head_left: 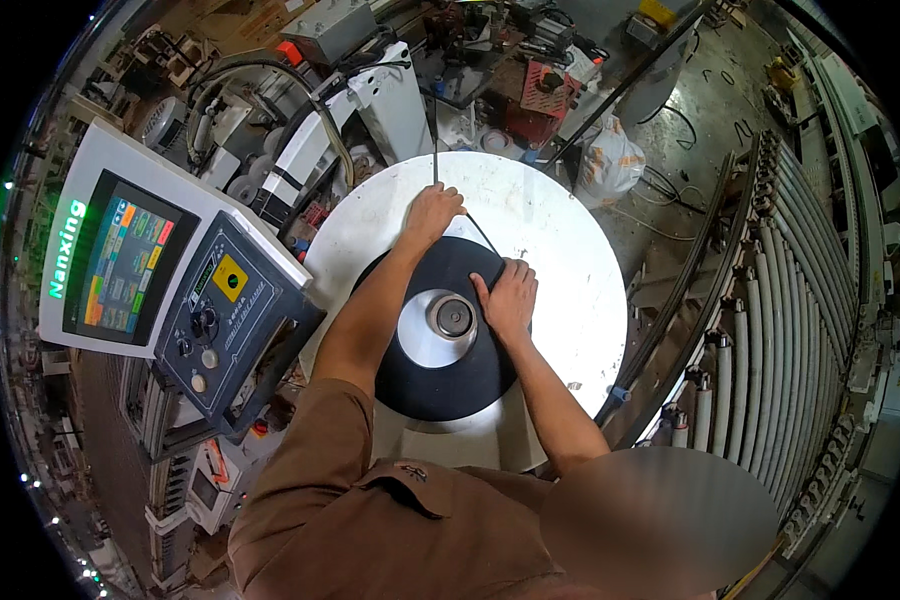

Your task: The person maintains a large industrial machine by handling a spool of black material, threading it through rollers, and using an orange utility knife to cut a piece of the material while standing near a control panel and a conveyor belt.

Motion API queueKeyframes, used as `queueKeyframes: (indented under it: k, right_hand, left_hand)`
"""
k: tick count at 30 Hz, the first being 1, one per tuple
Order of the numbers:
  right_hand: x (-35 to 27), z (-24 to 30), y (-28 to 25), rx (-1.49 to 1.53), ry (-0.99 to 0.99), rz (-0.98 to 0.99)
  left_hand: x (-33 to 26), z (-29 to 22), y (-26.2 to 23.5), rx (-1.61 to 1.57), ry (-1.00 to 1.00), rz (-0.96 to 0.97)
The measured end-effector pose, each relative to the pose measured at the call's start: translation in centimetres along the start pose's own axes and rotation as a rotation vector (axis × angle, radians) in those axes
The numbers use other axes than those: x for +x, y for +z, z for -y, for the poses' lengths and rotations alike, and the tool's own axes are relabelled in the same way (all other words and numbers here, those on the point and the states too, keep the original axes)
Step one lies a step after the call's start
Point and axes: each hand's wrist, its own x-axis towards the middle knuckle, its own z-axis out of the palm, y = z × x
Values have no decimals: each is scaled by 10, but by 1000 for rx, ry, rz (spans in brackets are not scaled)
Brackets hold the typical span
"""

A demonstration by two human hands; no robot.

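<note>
A wide black roll of edge banding lies flat on a round white table, around a pale disc with a metal hub at its centre. From the roll's far right edge a thin dark strip runs up to my left hand. That hand is closed round the strip beyond the roll, and the strip continues away toward the machine. My right hand grips the roll's right rim, thumb on top and fingers over the outer edge. Its fingertips are partly hidden.
A control panel with a lit screen stands close on the left. Beyond the table are a white machine arm with hoses and a white plastic bag. A roller conveyor runs along the right. A blurred patch covers the lower right.
</note>
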Motion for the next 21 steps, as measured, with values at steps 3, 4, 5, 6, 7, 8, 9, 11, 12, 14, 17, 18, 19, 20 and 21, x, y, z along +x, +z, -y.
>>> queueKeyframes:
  k: [3,4,5,6,7,8,9,11,12,14,17,18,19,20,21]
  right_hand:
    - [1,-1,-1,15,3,0]
    - [0,-1,-2,18,5,1]
    - [0,0,-2,22,3,0]
    - [1,1,-3,26,0,-2]
    - [1,3,-3,28,-4,-5]
    - [1,3,-3,26,-6,-8]
    - [1,4,-3,25,-9,-12]
    - [1,6,-2,25,-24,-36]
    - [-1,6,-2,23,-28,-43]
    - [2,2,-4,2,-25,-27]
    - [-7,-3,-1,-16,-14,-29]
    - [-7,-2,0,-19,-10,-29]
    - [-9,-5,-1,-25,-13,-32]
    - [-8,-3,-3,-16,-8,-29]
    - [-8,-2,-5,-17,-8,-22]
  left_hand:
    - [-3,0,-1,16,-11,48]
    - [-5,0,-1,25,-12,66]
    - [-6,2,-1,34,-13,64]
    - [-7,3,-1,44,-13,62]
    - [-9,5,-2,55,-14,61]
    - [-12,6,-3,33,-18,47]
    - [-16,7,-5,13,-23,33]
    - [-26,1,-9,-31,-100,36]
    - [-37,-8,-10,-58,-174,59]
    - [-56,-26,-14,-71,-272,26]
    - [-97,-50,-39,-67,-354,27]
    - [-106,-48,-38,-88,-330,-25]
    - [-114,-48,-36,-113,-303,-76]
    - [-118,-43,-40,-131,-272,-132]
    - [-119,-37,-43,-147,-310,-65]
